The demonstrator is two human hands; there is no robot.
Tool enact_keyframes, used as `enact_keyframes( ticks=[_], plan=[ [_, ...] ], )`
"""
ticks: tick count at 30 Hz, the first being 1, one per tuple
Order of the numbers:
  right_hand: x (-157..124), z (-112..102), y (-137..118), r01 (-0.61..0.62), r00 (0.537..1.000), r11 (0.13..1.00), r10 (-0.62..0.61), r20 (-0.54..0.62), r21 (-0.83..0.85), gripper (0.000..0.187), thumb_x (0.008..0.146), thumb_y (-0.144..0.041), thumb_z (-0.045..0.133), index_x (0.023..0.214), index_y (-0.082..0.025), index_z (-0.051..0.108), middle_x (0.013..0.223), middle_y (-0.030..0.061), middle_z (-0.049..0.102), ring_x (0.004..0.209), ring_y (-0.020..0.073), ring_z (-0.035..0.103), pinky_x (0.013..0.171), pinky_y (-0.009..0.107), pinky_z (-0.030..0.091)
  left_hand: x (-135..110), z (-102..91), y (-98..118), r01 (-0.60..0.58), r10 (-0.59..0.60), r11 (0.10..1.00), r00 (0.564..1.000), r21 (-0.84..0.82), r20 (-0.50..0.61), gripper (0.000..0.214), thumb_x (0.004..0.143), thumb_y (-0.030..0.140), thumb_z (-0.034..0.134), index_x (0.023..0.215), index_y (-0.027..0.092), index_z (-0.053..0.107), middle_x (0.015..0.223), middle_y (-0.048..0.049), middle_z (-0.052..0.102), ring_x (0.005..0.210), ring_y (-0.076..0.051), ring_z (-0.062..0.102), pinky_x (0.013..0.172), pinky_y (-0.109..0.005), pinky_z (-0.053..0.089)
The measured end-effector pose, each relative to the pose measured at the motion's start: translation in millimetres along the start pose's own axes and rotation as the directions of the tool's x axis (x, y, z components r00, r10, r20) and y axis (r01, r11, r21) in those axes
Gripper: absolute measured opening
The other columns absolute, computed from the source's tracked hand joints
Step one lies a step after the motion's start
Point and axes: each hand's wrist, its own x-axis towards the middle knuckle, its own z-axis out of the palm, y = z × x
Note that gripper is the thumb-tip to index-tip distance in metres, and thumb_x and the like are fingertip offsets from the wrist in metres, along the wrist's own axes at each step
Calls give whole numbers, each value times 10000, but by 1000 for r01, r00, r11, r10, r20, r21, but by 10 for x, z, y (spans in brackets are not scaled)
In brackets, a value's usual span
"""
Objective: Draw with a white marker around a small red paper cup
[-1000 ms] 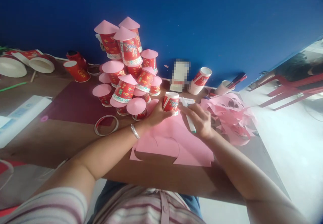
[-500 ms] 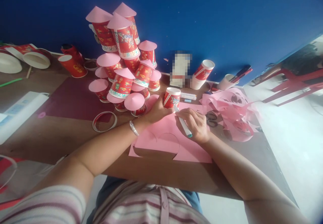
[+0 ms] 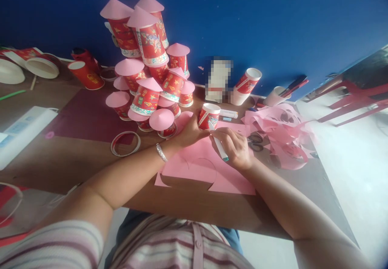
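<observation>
My left hand [image 3: 191, 132] is closed round a red and white paper cup [image 3: 205, 114], its white rim facing up. In my right hand [image 3: 235, 147] is a white marker pen [image 3: 220, 148] with a teal end, its other end at the cup's lower side. Whether the tip touches the cup I cannot tell. Under both hands lie pink paper sheets [image 3: 230, 176] with curved cuts. Left of the cup stands a stack of red paper cups with pink cone tops [image 3: 150, 45], several of them with teal drawings round the rims.
Pink paper scraps [image 3: 273, 123] and scissors [image 3: 256, 141] lie to the right. Behind them stand a pen cup [image 3: 274, 96] and stacked cups [image 3: 247, 86]. A tape ring [image 3: 125, 143], a maroon sheet [image 3: 87, 115] and a white power strip [image 3: 26, 131] are at left.
The view has shifted slightly. My right hand and the marker have moved a little against the cup, while my left hand keeps its hold on the cup.
</observation>
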Motion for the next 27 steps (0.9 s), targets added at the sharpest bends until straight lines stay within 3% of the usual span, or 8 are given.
enact_keyframes(
  ticks=[14, 27],
  plan=[
    [-7, 2, -5, -3, 1000, 1000, 3, 10, -5, 307, 1014, -17, 541, 1278, -163, 596, 991, 71, 743, 832, 184, 729, 686, 295, 614, 1, 0, 9, 50, -50, 999, 999, 10, -20, 702, 733, 435, 935, 1271, 214, 543, 1187, -78, 651, 1065, -236, 647, 863, -370, 563],
    [11, -48, 0, 11, 999, 1000, -11, 37, 6, 290, 1026, -35, 500, 1277, -156, 579, 982, 82, 740, 830, 195, 722, 661, 301, 603, 10, 22, 91, 26, -27, 999, 999, -39, -33, 594, 714, 344, 904, 1185, 203, 570, 1207, -90, 692, 1058, -226, 666, 861, -349, 569]
  ],
)
